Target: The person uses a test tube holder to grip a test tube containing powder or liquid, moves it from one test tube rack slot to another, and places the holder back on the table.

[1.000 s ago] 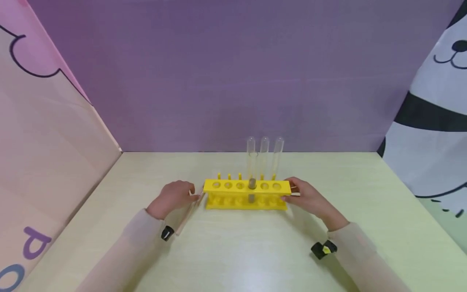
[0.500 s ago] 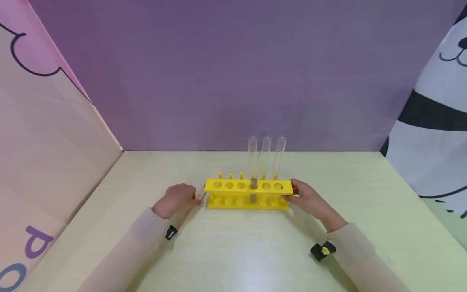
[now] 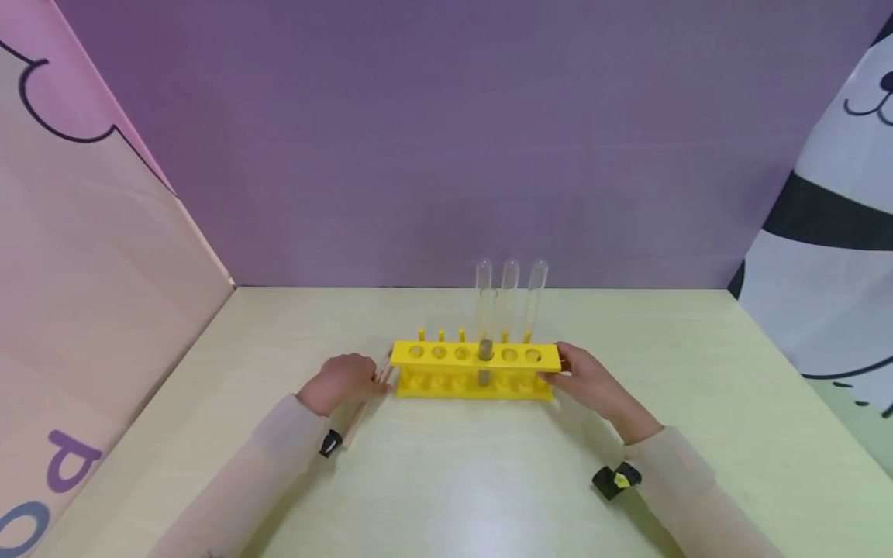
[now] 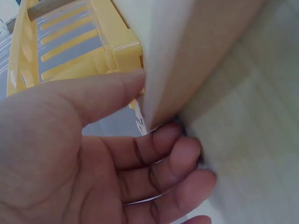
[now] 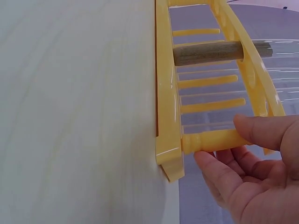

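A yellow test tube rack (image 3: 474, 368) stands on the table. Three clear test tubes (image 3: 511, 287) sit upside down on its rear pegs. Another test tube (image 5: 210, 52), its lower part filled with something grey-brown, stands upright through a hole. My right hand (image 3: 589, 380) pinches the rack's right end post (image 5: 215, 141) between thumb and fingers. At the left end, my left hand (image 3: 342, 384) has its thumb and curled fingers around the far part of a slim, pale pinkish stick (image 4: 187, 51); its near end lies toward me. The thumb overlaps the rack's end in the left wrist view.
The pale wood table (image 3: 460, 473) surrounds the rack. A purple backdrop (image 3: 446, 139) rises at its far edge. Printed cloth walls close off the left (image 3: 84, 256) and right (image 3: 816, 294) sides. A small black device (image 3: 616, 480) hangs at each wrist.
My left hand has shifted right and its fingers have closed in around the pale stick. The stick's near end has slid slightly right. My right hand keeps its hold on the rack.
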### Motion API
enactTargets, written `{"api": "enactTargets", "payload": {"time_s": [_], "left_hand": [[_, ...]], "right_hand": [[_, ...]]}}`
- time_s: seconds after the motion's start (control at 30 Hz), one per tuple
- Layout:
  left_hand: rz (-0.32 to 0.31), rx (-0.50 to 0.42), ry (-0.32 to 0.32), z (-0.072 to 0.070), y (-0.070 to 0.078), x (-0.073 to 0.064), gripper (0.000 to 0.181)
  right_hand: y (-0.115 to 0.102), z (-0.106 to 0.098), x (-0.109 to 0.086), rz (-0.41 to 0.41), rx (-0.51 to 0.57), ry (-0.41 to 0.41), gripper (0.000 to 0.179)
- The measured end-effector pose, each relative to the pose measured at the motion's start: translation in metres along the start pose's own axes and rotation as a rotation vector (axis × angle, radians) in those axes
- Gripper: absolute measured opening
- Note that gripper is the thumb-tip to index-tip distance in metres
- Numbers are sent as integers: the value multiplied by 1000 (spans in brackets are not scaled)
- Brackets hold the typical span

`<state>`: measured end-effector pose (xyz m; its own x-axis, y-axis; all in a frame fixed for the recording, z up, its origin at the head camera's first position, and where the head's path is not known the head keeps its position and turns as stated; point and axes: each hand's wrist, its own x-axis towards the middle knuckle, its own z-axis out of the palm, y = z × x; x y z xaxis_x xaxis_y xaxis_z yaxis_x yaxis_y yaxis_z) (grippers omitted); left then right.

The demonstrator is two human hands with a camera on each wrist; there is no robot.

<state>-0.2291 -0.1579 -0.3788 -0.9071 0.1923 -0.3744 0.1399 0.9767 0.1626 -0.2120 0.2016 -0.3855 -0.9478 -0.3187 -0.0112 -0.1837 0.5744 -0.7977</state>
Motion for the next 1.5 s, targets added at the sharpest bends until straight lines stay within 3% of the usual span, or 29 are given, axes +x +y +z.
{"api": "enactTargets", "payload": {"time_s": [0.47,0.9,1.13,1.37,1.5], "left_hand": [[4,-3,34,4,-5,3,27],[71,-42,191,-2,-11,-3,25],[138,-51,295,-11,-18,-9,20],[167,-10,429,-20,-20,-17,16],[188,7,473,-26,-19,-22,17]], "right_hand": [[-4,1,-2,23,13,-2,33],[-2,2,-2,4,5,-5,36],[-2,3,-3,18,-8,-2,36],[-1,3,-3,20,7,0,36],[-1,2,-2,19,4,0,37]]}}
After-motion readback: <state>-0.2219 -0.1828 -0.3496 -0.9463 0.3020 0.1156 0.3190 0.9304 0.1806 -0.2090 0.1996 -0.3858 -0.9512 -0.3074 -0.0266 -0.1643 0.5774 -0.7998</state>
